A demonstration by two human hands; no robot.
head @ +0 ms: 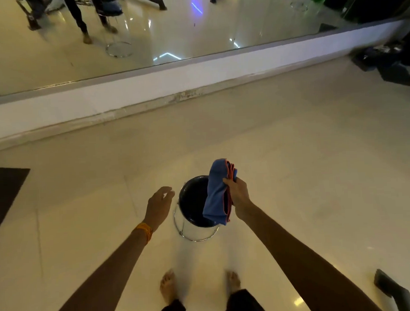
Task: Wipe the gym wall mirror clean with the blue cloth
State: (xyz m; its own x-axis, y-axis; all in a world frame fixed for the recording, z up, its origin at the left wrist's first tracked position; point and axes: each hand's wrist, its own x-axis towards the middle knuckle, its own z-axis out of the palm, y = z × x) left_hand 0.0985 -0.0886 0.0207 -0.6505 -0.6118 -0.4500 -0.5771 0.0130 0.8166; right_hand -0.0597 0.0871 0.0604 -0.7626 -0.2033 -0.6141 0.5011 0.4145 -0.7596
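Right hand (pixel 239 192): fingers clamp blue cloth (pixel 218 194) above bucket (pixel 192 217), likely draining. Left hand (pixel 159 204): fingers apart, beside bucket. Wall mirror (pixel 147 33) beyond.

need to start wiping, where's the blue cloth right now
Head view, just right of centre: the blue cloth hangs bunched from the right hand, over the black stool.

I read the cloth (pixel 216 197) as blue with an orange stitched edge. The bucket (pixel 189 203) is black inside, with a white wall and a shiny silver ring. The floor (pixel 293 151) is glossy cream, the mat (pixel 3 194) at left is dark brown, and the ledge (pixel 149 87) under the mirror (pixel 194 33) is white. The band (pixel 145 230) on my left wrist is orange-yellow.
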